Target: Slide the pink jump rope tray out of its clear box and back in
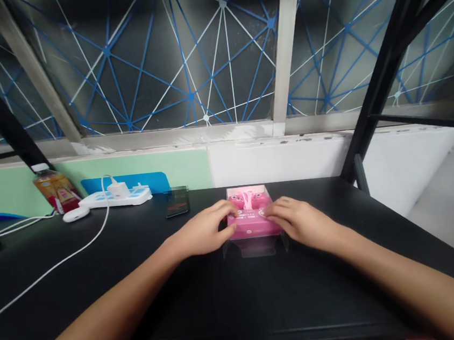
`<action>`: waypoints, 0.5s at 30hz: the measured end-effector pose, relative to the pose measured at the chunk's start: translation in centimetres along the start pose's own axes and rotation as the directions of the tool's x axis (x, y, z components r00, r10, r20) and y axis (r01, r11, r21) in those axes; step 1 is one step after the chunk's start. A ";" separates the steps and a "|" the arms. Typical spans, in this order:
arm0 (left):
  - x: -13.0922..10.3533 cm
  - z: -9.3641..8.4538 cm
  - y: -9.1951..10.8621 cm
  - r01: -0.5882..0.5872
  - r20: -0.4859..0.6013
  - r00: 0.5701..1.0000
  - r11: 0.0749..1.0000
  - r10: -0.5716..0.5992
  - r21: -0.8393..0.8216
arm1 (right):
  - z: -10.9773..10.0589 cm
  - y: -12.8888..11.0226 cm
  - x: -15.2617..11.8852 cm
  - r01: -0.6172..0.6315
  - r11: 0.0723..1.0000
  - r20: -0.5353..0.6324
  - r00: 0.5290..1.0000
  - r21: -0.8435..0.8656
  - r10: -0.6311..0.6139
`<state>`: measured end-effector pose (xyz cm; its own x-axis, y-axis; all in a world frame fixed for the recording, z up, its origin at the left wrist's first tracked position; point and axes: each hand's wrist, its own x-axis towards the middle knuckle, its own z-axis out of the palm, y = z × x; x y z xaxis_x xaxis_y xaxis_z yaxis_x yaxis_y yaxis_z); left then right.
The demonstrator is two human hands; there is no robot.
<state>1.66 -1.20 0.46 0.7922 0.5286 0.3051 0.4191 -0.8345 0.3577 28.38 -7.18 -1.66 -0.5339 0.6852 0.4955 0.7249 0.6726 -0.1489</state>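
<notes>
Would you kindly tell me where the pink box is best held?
Probably by its left and right sides, one hand from each: the pink box lies flat, and the left hand and right hand are at those sides. What looks like a clear flap spreads from its near edge, a poorer grip.

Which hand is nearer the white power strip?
Left. The left hand is at the left side of the pink box, right of the white power strip; the right hand is farther right, at the box's other side.

No legible text, pink box (254, 226) included.
</notes>
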 end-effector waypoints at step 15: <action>0.2 0.7 -1.0 0.060 -0.084 0.995 0.998 -0.059 0.008 | -1.2 -4.6 -0.4 0.146 0.986 0.224 0.966 -0.075 -0.126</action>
<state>1.70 -0.32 -0.44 0.7260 0.5880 0.3567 0.4692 -0.8026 0.3682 25.77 -10.86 -0.14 -0.7047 0.6402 0.3059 0.6698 0.7425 -0.0108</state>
